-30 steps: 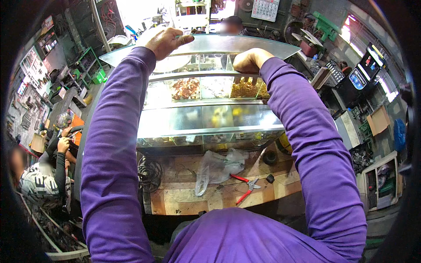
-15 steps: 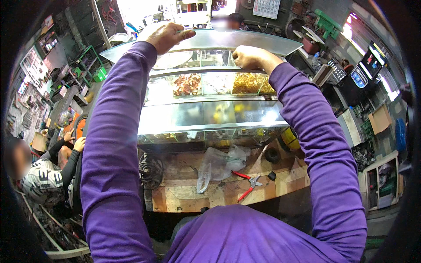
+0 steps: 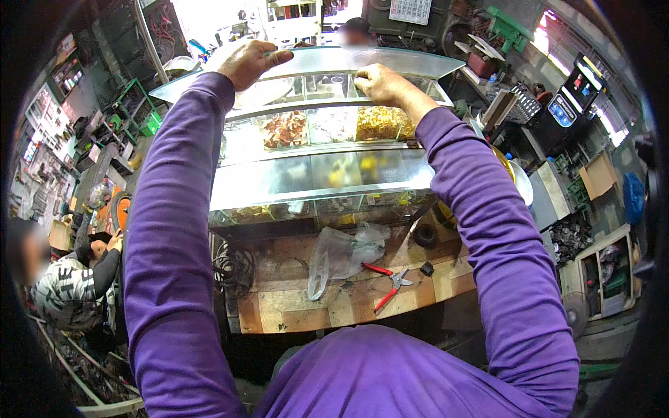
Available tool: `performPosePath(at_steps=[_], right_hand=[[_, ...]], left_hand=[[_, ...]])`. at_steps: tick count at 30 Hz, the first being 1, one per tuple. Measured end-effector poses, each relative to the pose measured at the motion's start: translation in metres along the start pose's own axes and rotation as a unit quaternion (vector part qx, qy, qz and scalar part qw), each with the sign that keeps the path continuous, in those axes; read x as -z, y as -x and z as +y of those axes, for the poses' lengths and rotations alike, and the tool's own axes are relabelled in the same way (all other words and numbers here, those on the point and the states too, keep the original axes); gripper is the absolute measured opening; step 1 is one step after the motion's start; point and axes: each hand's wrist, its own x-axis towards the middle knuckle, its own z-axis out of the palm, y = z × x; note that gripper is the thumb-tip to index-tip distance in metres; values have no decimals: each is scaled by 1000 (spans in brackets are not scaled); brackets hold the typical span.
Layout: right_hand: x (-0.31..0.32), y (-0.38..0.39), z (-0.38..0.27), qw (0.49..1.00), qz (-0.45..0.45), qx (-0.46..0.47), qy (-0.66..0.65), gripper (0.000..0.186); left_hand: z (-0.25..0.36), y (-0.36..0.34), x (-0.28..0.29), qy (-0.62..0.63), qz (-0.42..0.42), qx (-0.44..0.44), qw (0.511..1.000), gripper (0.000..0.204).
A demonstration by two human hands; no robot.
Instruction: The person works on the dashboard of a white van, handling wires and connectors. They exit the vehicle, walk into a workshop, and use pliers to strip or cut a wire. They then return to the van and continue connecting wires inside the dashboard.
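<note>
A glass display case (image 3: 265,182) stands in front of me, its slanted glass panel (image 3: 320,61) raised along the top. My left hand (image 3: 245,64) is at the panel's upper left, fingers curled over its edge and thumb pointing right. Over the back compartments, my right hand (image 3: 385,85) is closed with bent fingers; whatever it may hold is hidden. Below it lie gold-coloured small parts (image 3: 383,124) in a compartment. Copper-coloured pieces (image 3: 284,129) fill another to the left.
On the wooden bench (image 3: 279,310) lie a clear plastic bag (image 3: 334,258), red-handled pruning shears (image 3: 387,284), a black ring-shaped part (image 3: 425,235) and coiled cable (image 3: 232,268). A person (image 3: 73,289) sits at the left; another person's head (image 3: 355,31) shows behind the panel.
The whole view has shifted slightly, moving the case and bench left. My right hand has turned a little over the compartments. The seated person at left has drawn their arms together.
</note>
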Motion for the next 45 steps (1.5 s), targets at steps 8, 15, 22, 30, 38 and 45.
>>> performPosePath(at_steps=[8, 15, 22, 30, 38, 45], right_hand=[[5, 15, -27, 996, 71, -44, 28, 35], [-26, 121, -58, 963, 258, -14, -69, 19], [-50, 177, -39, 996, 83, 24, 38, 19], [-36, 197, -23, 991, 118, -11, -69, 48], [-20, 222, 4, 937, 157, -162, -269, 33], [-13, 217, 1, 971, 66, -111, -202, 26]], left_hand=[[-20, 1, -22, 58, 156, -179, 970, 78], [2, 50, -31, -195, 133, -74, 969, 66], [-1, 69, -69, -234, 210, -112, 942, 47], [-18, 74, -102, -217, 302, -143, 917, 54], [-7, 77, -102, -232, 324, -100, 912, 43], [-3, 76, -101, -228, 338, -99, 908, 41]])
